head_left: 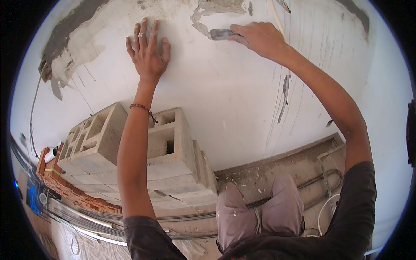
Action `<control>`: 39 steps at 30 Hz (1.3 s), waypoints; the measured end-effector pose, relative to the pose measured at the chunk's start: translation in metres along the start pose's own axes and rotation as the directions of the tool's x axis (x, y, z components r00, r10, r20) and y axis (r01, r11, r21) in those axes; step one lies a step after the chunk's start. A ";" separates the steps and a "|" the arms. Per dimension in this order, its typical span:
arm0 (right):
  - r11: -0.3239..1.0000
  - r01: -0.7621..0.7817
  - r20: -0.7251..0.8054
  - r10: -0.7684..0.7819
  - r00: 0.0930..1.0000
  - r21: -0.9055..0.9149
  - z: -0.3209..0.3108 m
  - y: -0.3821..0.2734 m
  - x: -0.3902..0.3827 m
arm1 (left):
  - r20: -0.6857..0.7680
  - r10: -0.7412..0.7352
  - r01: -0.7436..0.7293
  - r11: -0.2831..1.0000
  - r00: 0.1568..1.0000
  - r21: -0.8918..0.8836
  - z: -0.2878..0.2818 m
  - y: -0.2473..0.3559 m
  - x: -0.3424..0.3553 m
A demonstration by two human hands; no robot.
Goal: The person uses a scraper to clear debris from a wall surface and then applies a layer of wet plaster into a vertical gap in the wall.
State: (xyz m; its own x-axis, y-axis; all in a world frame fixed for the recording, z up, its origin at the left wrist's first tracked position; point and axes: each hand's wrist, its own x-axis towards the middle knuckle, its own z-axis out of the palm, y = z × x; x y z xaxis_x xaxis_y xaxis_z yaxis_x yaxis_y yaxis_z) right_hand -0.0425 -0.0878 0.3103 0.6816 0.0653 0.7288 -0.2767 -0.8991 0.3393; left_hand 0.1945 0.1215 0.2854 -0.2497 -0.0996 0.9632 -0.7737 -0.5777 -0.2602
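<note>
My left hand [149,56] lies against the white wall [208,91], fingers spread, holding nothing. My right hand [262,39] is closed on a scraper [223,34], whose grey blade points left and rests at or close to the wall. Just above the blade, a patch of bare grey plaster [200,19] has ragged edges where the white coat is gone. The part of the scraper inside my fist is hidden.
Stacked concrete blocks [173,160] stand below my left arm, beside reddish bricks [78,193]. Long pipes and rods [190,234] lie across the floor. Wires [284,5] stick out above my right hand. A cable [32,112] hangs at the left.
</note>
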 end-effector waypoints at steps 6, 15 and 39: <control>0.999 -0.019 -0.094 0.016 0.995 -0.029 0.013 0.000 -0.008 | -0.039 0.006 -0.006 1.000 0.999 -0.002 0.003 -0.001 0.000; 1.000 -0.016 -0.068 0.016 0.998 0.002 0.014 -0.005 -0.018 | -0.024 0.012 -0.011 1.000 1.000 0.007 0.002 -0.002 -0.001; 0.989 0.115 0.082 -0.108 0.991 -0.087 -0.013 -0.005 -0.012 | 0.023 0.007 -0.008 1.000 1.000 0.024 -0.002 -0.004 0.000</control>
State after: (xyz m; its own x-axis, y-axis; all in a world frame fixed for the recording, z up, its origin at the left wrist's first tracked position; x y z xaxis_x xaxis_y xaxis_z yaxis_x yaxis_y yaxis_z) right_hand -0.0582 -0.0788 0.3073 0.7607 0.1265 0.6366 -0.2543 -0.8443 0.4717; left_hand 0.1967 0.1254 0.2863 -0.2418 -0.1226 0.9625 -0.7574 -0.5963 -0.2662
